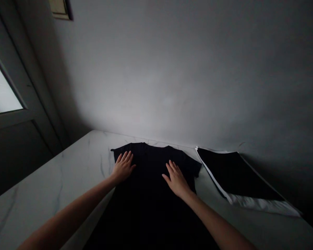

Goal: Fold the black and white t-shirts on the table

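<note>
A black short-sleeved T-shirt (151,187) lies spread out, its neckline and sleeves toward the wall and its lower part running out of view at the bottom. My left hand (123,167) rests flat on the upper left of the shirt, fingers spread, close to the left sleeve. On the upper right part lies my right hand (176,178), also palm down with its fingers apart, near the right sleeve. Neither hand grips the cloth.
The shirt lies on a white marble-patterned table (54,184). To the right, against the wall (167,76), sits a stack of folded black and white cloth (240,173). A door with a glass pane (5,90) stands at the left.
</note>
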The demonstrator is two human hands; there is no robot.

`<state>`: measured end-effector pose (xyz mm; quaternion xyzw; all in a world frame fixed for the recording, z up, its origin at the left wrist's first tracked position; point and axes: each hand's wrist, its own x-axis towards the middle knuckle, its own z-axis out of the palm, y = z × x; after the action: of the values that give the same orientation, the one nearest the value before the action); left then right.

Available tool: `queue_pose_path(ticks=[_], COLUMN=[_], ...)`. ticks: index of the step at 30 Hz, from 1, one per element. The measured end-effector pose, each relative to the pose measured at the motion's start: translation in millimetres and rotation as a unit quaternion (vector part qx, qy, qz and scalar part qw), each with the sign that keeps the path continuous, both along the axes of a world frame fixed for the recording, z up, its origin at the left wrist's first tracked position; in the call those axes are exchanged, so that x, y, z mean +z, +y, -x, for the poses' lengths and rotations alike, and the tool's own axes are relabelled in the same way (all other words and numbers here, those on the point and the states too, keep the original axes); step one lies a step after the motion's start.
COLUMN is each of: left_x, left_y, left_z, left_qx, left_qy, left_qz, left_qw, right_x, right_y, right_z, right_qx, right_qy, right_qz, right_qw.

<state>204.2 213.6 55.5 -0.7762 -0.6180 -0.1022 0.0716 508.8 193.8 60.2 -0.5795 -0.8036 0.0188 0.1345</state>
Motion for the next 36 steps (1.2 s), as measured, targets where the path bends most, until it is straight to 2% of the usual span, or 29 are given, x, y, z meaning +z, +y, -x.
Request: queue_pose_path(ticks=[2, 4, 8, 11, 13, 17, 19, 22, 26, 30, 33, 36], left_x=[4.8, 7.0, 12.8, 18.5, 21.0, 25.1, 29.0, 37.6, 48.0, 52.1, 54.4, 57.5], left_y=[6.8, -0.6, -47.9, -86.2, -104.7, -127.7, -136.7, -151.4, -173.7, -194.9, -207.7, -216.3], left_z=[3.0, 9.3, 20.3, 20.1, 17.0, 9.3, 6.3, 3.8, 1.5, -9.9, -25.7, -40.9], left_qx=[0.017, 0.026, 0.078, 0.117, 0.131, 0.148, 0.155, 0.151, 0.114, 0.078, 0.043, 0.007], left_qy=[-0.005, -0.006, -0.025, -0.027, -0.026, -0.051, -0.065, -0.082, -0.106, -0.13, -0.13, -0.11], left_qz=[0.031, 0.027, 0.0, 0.03, 0.052, 0.104, 0.132, 0.164, 0.189, 0.216, 0.229, 0.248], left_qw=[0.999, 0.999, 0.997, 0.992, 0.99, 0.982, 0.977, 0.971, 0.97, 0.965, 0.964, 0.962], right_x=[19.6, 37.6, 58.7, 62.0, 61.1, 59.1, 59.4, 61.1, 61.0, 53.3, 43.5, 32.8], right_y=[32.7, 63.7, 111.2, 129.6, 134.6, 134.8, 133.3, 131.9, 135.4, 143.2, 143.4, 136.0], right_z=[32.7, 71.4, 159.0, 220.3, 251.1, 279.2, 276.8, 256.8, 208.1, 150.3, 113.1, 86.4], right_qx=[0.069, 0.123, 0.169, 0.227, 0.263, 0.292, 0.291, 0.261, 0.2, 0.152, 0.108, 0.063], right_qy=[0.017, 0.038, 0.066, 0.042, 0.007, -0.029, -0.03, -0.01, 0.049, 0.164, 0.205, 0.206], right_qz=[0.003, 0.022, 0.045, 0.087, 0.12, 0.156, 0.15, 0.104, 0.026, -0.045, -0.056, -0.051], right_qw=[0.997, 0.991, 0.982, 0.969, 0.957, 0.943, 0.944, 0.96, 0.978, 0.974, 0.971, 0.975])
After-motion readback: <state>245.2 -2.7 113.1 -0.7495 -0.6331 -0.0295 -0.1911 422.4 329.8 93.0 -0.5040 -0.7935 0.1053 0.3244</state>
